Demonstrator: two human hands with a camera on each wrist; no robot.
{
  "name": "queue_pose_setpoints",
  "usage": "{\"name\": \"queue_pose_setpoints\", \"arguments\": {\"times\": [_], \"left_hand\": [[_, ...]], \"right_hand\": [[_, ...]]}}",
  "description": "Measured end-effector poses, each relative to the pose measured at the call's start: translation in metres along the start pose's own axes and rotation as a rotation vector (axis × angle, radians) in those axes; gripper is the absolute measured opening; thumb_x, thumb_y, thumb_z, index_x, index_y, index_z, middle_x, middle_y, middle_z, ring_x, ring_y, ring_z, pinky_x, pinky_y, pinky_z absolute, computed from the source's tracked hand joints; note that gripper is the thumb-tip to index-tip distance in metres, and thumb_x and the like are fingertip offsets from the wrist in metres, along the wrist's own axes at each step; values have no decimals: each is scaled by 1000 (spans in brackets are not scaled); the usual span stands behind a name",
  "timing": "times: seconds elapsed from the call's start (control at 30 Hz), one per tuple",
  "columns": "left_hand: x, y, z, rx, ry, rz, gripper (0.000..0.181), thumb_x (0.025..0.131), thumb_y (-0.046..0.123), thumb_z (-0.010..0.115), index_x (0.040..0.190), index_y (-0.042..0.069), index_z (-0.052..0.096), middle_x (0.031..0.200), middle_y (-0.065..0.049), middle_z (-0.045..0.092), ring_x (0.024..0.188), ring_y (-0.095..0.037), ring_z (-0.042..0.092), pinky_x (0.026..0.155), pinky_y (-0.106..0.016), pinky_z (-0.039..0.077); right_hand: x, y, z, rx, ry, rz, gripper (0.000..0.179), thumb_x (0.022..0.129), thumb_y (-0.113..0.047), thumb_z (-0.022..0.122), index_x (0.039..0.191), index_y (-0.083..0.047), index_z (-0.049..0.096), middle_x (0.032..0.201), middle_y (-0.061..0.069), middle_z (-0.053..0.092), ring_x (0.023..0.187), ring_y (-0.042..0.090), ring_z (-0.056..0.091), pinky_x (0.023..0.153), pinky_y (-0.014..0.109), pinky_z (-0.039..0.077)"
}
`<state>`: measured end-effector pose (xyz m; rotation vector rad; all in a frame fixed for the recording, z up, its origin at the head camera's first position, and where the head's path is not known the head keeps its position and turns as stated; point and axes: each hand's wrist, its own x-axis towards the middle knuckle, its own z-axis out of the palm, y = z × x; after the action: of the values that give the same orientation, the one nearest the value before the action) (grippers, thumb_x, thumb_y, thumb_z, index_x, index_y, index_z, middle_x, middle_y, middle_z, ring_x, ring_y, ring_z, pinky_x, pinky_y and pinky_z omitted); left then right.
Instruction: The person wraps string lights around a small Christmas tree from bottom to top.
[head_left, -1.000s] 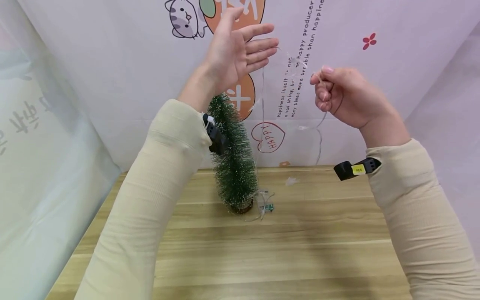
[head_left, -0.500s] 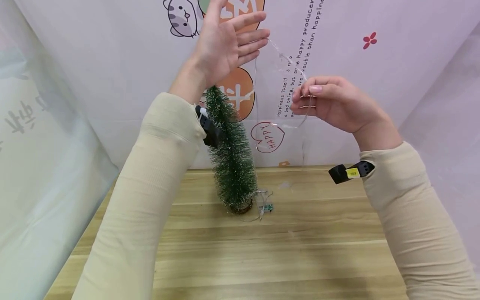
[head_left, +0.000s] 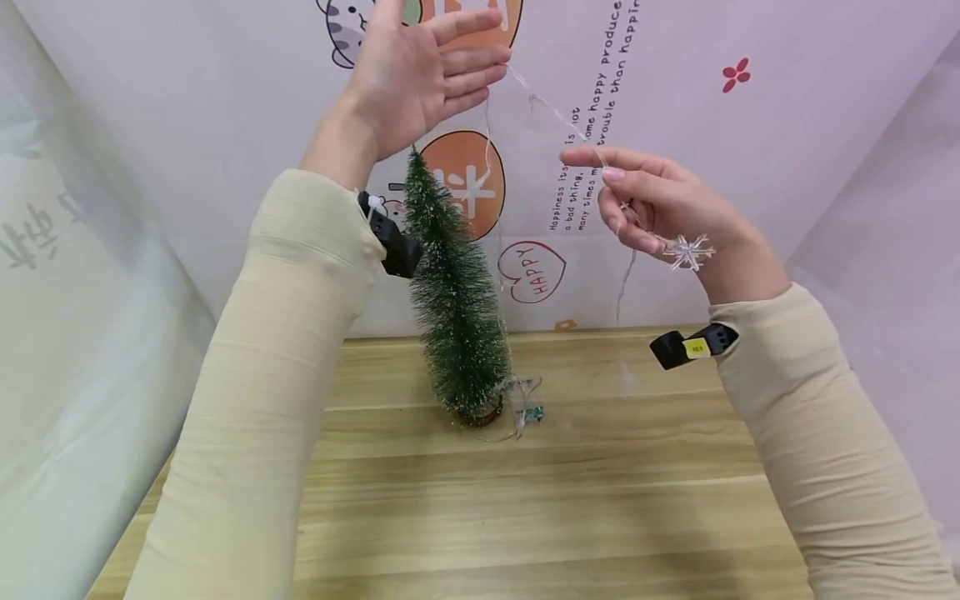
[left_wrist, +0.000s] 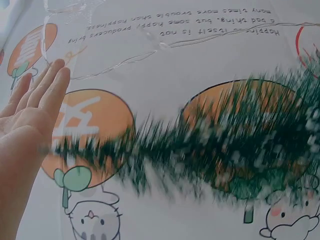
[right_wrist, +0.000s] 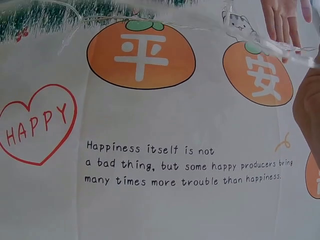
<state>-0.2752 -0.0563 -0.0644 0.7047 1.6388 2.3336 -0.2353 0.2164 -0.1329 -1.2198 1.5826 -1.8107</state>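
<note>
A green bristle Christmas tree [head_left: 459, 317] stands upright on the table, left of centre. My left hand [head_left: 405, 83] is raised above its tip, palm showing and fingers straight. A thin clear string of lights [head_left: 551, 108] runs over those fingertips; one strand drops from there beside the tree. My right hand [head_left: 667, 200] pinches the string between thumb and fingers, with the index finger extended. A clear snowflake [head_left: 688, 252] on the string hangs by the right palm. In the left wrist view the wire [left_wrist: 120, 66] stretches away from the straight fingers. The right wrist view catches only the edge of the right hand [right_wrist: 306, 100].
Beside the tree's base lies a small clear case with a green circuit board [head_left: 534, 413], wires bunched around it. The wooden table [head_left: 570, 517] meets a printed backdrop [head_left: 660, 108] behind the tree. White sheets [head_left: 82, 292] hang at the sides.
My left hand has moved left and slightly up in view. The right hand loosened its fingers, moved left, and pinches the string again. A snowflake now shows by the right palm.
</note>
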Motion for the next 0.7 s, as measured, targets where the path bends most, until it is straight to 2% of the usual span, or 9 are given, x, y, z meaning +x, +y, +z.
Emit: {"name": "queue_pose_setpoints", "arguments": {"times": [0.1,0.13,0.2,0.23,0.3,0.4,0.53,0.63,0.7], "left_hand": [[-2,4,-4,-11,-6,1,67,101,54,15,129,12,59,142,-11,52,133,-23,48,116,-27,33],[-3,5,-5,-11,-1,12,65,102,52,17,129,11,59,142,-12,52,133,-24,48,115,-27,34],[-5,7,-8,36,9,40,49,104,35,25,132,10,56,142,-12,51,132,-23,49,113,-26,37],[-5,7,-9,77,18,51,42,103,23,29,134,10,55,142,-12,51,132,-22,49,112,-25,38],[-7,6,-10,197,46,75,43,98,1,34,136,9,51,143,-12,50,131,-20,50,108,-23,40],[-6,4,-10,451,100,97,51,90,-12,46,136,10,51,141,-8,52,128,-15,53,104,-20,43],[-5,0,-14,736,206,137,39,90,3,63,128,9,59,123,-1,63,116,-11,58,102,-20,46],[-5,-2,-18,890,272,148,31,91,15,64,121,11,64,111,5,65,107,-9,59,101,-20,45],[-6,-3,-21,960,299,153,27,92,20,63,118,12,67,106,8,65,101,-5,58,99,-20,45]], "right_hand": [[1,0,3,32,38,-27,40,104,-3,23,134,-6,49,72,-1,64,45,3,52,31,19,16],[1,0,4,46,57,-36,39,103,-1,23,132,-4,49,72,-1,63,46,4,52,32,18,19],[2,1,6,54,111,-45,36,102,0,24,127,-1,49,72,0,64,49,4,54,35,15,27],[2,2,7,59,136,-47,34,101,0,25,124,-1,50,73,0,65,50,5,54,37,14,32],[4,3,9,90,168,-51,30,101,1,27,122,0,49,75,3,66,52,7,55,43,13,40],[6,5,13,111,176,-63,30,101,1,30,124,-1,48,79,5,67,56,9,57,49,14,46],[10,7,17,123,158,-87,33,100,1,31,128,-3,49,80,4,68,61,10,60,53,14,49],[14,9,21,90,178,-98,29,100,0,34,119,-3,56,80,2,70,67,11,61,59,16,50],[16,10,23,83,198,-104,25,99,-2,36,109,-2,59,79,1,70,70,12,62,65,18,51]]}}
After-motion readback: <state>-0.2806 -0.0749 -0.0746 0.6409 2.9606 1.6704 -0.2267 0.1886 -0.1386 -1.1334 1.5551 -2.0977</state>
